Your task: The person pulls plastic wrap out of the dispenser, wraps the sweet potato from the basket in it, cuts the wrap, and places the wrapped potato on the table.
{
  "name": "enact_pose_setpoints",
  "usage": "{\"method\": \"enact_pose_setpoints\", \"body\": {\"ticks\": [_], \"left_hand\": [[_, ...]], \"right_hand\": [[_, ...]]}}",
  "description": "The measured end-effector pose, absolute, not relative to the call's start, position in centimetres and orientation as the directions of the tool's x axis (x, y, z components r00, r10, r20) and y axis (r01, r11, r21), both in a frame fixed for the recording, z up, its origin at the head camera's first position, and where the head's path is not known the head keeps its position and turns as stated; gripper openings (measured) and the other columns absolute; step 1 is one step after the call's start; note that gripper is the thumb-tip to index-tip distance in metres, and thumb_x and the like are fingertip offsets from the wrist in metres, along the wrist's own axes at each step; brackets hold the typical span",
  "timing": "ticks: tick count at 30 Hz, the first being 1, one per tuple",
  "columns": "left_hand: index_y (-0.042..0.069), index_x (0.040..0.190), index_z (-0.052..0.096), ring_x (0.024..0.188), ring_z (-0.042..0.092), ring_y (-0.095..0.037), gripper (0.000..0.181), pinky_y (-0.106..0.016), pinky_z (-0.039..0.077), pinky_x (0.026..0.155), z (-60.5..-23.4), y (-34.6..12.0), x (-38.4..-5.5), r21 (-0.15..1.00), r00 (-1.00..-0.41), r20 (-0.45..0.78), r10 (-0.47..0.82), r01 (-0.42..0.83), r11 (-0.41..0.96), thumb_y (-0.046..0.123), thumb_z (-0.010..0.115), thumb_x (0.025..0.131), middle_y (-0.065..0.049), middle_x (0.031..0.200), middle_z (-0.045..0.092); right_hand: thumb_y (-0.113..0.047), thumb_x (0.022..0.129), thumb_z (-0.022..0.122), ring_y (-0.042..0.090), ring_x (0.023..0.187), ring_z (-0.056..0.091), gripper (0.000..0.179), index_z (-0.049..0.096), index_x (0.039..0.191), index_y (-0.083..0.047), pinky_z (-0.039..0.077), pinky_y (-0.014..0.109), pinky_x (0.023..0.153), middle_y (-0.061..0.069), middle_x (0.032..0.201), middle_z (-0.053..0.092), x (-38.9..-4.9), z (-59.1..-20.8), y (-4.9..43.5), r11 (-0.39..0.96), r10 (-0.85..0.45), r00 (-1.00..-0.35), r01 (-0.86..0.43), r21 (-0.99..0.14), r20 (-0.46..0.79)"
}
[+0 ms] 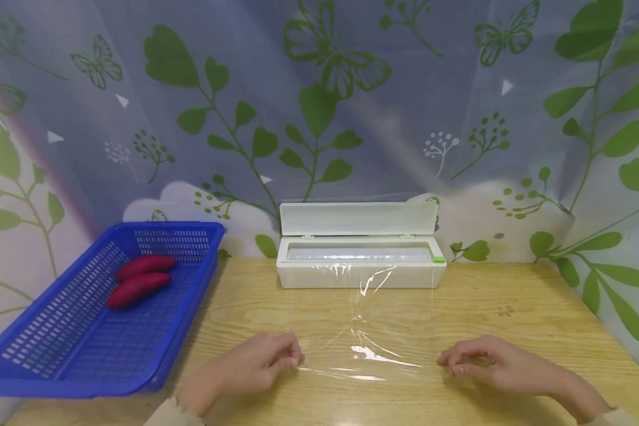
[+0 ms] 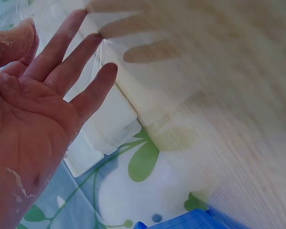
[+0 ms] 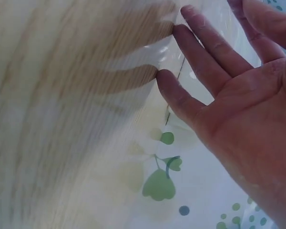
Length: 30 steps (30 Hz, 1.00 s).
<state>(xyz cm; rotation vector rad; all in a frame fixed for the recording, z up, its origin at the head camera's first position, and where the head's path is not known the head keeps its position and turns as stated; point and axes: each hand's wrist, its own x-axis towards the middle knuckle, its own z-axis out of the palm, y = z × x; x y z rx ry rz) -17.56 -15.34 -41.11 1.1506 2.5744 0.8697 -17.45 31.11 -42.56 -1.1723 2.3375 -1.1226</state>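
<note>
A white cling film dispenser stands at the back of the table with its lid raised. Clear cling film stretches forward from it over the wood. At the film's front left corner, my left hand pinches the edge between thumb and index finger. My right hand pinches the front right corner the same way. In the left wrist view the other fingers are spread, near their shadows on the table. The right wrist view shows the remaining fingers extended, with their tips at the wood.
On the left stands a blue plastic basket holding two red sweet potatoes. A green slider sits on the dispenser's right end. Behind the wooden table hangs a leaf-patterned curtain.
</note>
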Motion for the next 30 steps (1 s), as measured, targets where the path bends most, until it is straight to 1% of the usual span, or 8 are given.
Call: {"method": "enact_pose_setpoints", "body": {"ticks": [4,8,12,17,20,23,25,30], "left_hand": [[0.019,0.099,0.063,0.092,0.067,-0.003,0.009,-0.024,0.058,0.084,-41.5,-15.5,-16.9,0.500,-0.668,0.084,0.739,0.670,0.548,0.014,0.057,0.103,0.007,0.099,0.073],[0.020,0.094,0.060,0.075,0.049,0.004,0.010,-0.017,0.050,0.071,-41.6,-15.4,-16.3,0.412,-0.637,0.169,0.752,0.739,0.534,0.014,0.060,0.101,0.015,0.082,0.057],[0.022,0.090,0.057,0.075,0.047,0.003,0.013,-0.022,0.050,0.072,-41.6,-14.8,-15.7,0.246,-0.606,0.224,0.763,0.793,0.557,0.012,0.062,0.098,0.016,0.083,0.052],[0.024,0.083,0.053,0.088,0.057,-0.003,0.019,-0.035,0.054,0.083,-41.8,-14.4,-14.8,0.084,-0.618,0.204,0.759,0.784,0.616,0.012,0.062,0.096,0.014,0.098,0.057],[0.023,0.081,0.054,0.103,0.063,-0.006,0.021,-0.039,0.055,0.086,-42.1,-14.3,-14.4,0.067,-0.627,0.197,0.754,0.776,0.628,0.014,0.061,0.097,0.010,0.109,0.060],[0.023,0.082,0.057,0.110,0.065,-0.010,0.018,-0.042,0.056,0.089,-42.2,-14.4,-14.3,0.080,-0.642,0.185,0.744,0.765,0.640,0.017,0.061,0.099,0.009,0.114,0.062],[0.023,0.085,0.060,0.113,0.065,-0.010,0.016,-0.044,0.056,0.090,-42.2,-14.5,-14.3,0.099,-0.650,0.187,0.736,0.758,0.644,0.018,0.061,0.100,0.008,0.115,0.064],[0.025,0.086,0.061,0.105,0.064,-0.004,0.013,-0.042,0.055,0.088,-42.3,-14.6,-14.4,0.111,-0.645,0.225,0.730,0.761,0.639,0.020,0.065,0.098,0.012,0.111,0.064]], "right_hand": [[-0.013,0.101,0.062,0.002,0.122,0.061,0.015,0.071,0.101,-0.025,0.051,0.017,0.095,0.008,0.125,0.072,-16.9,-42.7,30.9,0.421,-0.765,-0.641,-0.579,-0.698,0.069],[-0.017,0.100,0.065,0.004,0.120,0.060,0.013,0.072,0.098,-0.028,0.050,0.017,0.094,0.006,0.125,0.070,-16.6,-42.7,30.7,0.445,-0.765,-0.640,-0.606,-0.660,0.071],[-0.022,0.099,0.067,0.008,0.116,0.060,0.011,0.071,0.095,-0.032,0.051,0.019,0.093,0.002,0.124,0.066,-16.4,-42.9,30.4,0.459,-0.775,-0.623,-0.671,-0.583,0.107],[-0.028,0.098,0.068,0.011,0.114,0.059,0.009,0.071,0.093,-0.034,0.051,0.021,0.093,-0.001,0.124,0.061,-16.0,-43.0,30.0,0.480,-0.780,-0.613,-0.711,-0.513,0.121],[-0.030,0.098,0.069,0.011,0.114,0.059,0.009,0.072,0.093,-0.036,0.052,0.023,0.093,-0.002,0.125,0.061,-15.9,-42.8,29.9,0.513,-0.771,-0.630,-0.700,-0.496,0.092],[-0.031,0.098,0.069,0.010,0.116,0.058,0.009,0.073,0.092,-0.036,0.051,0.023,0.094,-0.002,0.127,0.061,-15.9,-42.5,29.9,0.540,-0.753,-0.656,-0.659,-0.523,0.050],[-0.031,0.098,0.068,0.010,0.118,0.058,0.009,0.073,0.092,-0.036,0.051,0.022,0.094,-0.002,0.127,0.062,-15.9,-42.4,29.9,0.551,-0.740,-0.672,-0.629,-0.549,0.027],[-0.030,0.099,0.068,0.009,0.119,0.059,0.009,0.073,0.094,-0.035,0.053,0.024,0.092,0.000,0.126,0.066,-16.1,-42.0,29.9,0.560,-0.733,-0.681,-0.595,-0.577,-0.009]]}}
